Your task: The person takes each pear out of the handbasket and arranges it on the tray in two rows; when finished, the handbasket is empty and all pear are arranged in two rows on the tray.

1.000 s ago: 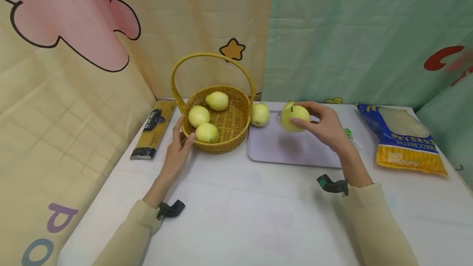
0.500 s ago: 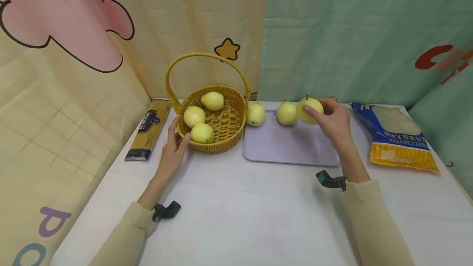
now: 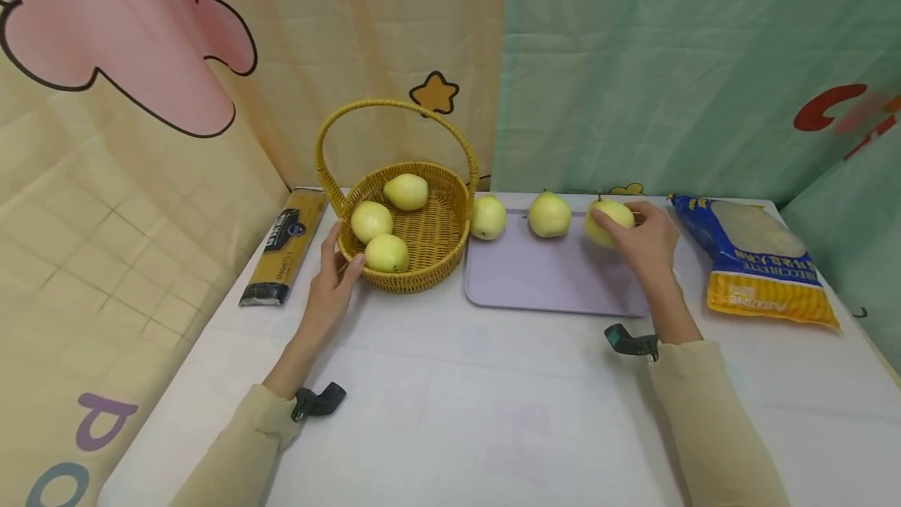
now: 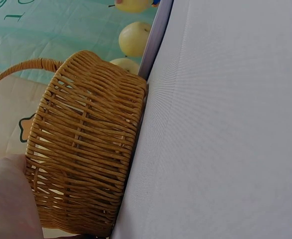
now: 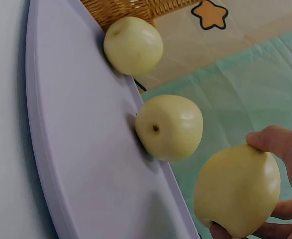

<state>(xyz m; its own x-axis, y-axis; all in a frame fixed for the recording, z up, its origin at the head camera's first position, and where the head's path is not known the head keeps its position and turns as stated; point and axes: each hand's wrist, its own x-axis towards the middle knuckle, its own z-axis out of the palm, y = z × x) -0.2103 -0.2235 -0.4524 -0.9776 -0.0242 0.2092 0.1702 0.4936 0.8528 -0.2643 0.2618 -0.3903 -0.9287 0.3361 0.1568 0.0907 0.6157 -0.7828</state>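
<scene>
My right hand (image 3: 649,239) grips a round yellow-green pear (image 3: 609,222), thumb on its near side. In the right wrist view, the held pear (image 5: 238,191) appears close over the back of the lilac tray (image 3: 545,280), its shadow on the tray. Two more pears, a middle one (image 3: 549,214) and a left one (image 3: 489,217), sit along the tray's back edge. My left hand (image 3: 331,288) holds the near left rim of a wicker basket (image 3: 415,280), thumb at the rim. Three pears lie in the basket, one of them a pear (image 3: 406,192) at the back.
A spaghetti packet (image 3: 285,249) lies left of the basket. At the right lies a blue and yellow pasta bag (image 3: 763,260). The basket's tall handle (image 3: 396,103) arches over it. A curtain (image 3: 676,69) hangs close behind the white table (image 3: 450,397).
My right hand has moved the held pear right, past the middle pear, then lowered it towards the tray's back right. My left hand stays on the basket. The head view has shifted slightly.
</scene>
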